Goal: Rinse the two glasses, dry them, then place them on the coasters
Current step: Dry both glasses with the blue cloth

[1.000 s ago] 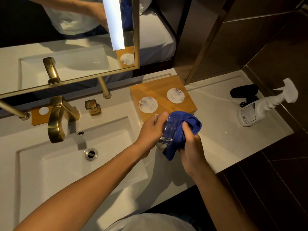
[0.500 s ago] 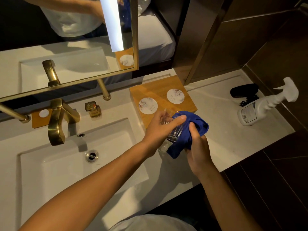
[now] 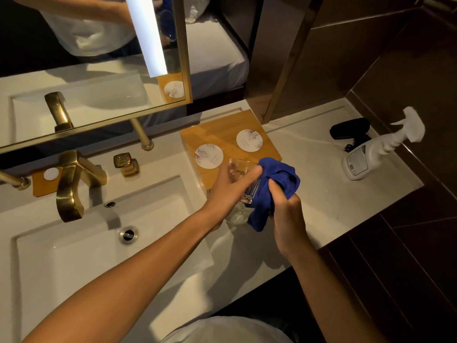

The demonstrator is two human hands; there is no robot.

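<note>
My left hand [image 3: 228, 191] grips a clear glass [image 3: 243, 178] above the white counter, its mouth tilted toward the back. My right hand [image 3: 288, 214] holds a blue cloth [image 3: 277, 180] pressed against the glass's right side. Below them a second clear glass [image 3: 236, 215] stands on the counter, partly hidden by my hands and the cloth. Behind lies a wooden tray [image 3: 217, 131] with two round white coasters, the left coaster [image 3: 209, 155] and the right coaster [image 3: 249, 140], both bare.
A white sink basin [image 3: 74, 256] with a gold faucet [image 3: 69, 184] and gold handle [image 3: 126, 164] is at left. A white spray bottle [image 3: 371, 154] and a black object [image 3: 350, 128] sit at the counter's right. A mirror hangs behind.
Both hands have shifted slightly right and back toward the tray with the glass and cloth. The glass is now tilted more, and the second glass beneath shows more.
</note>
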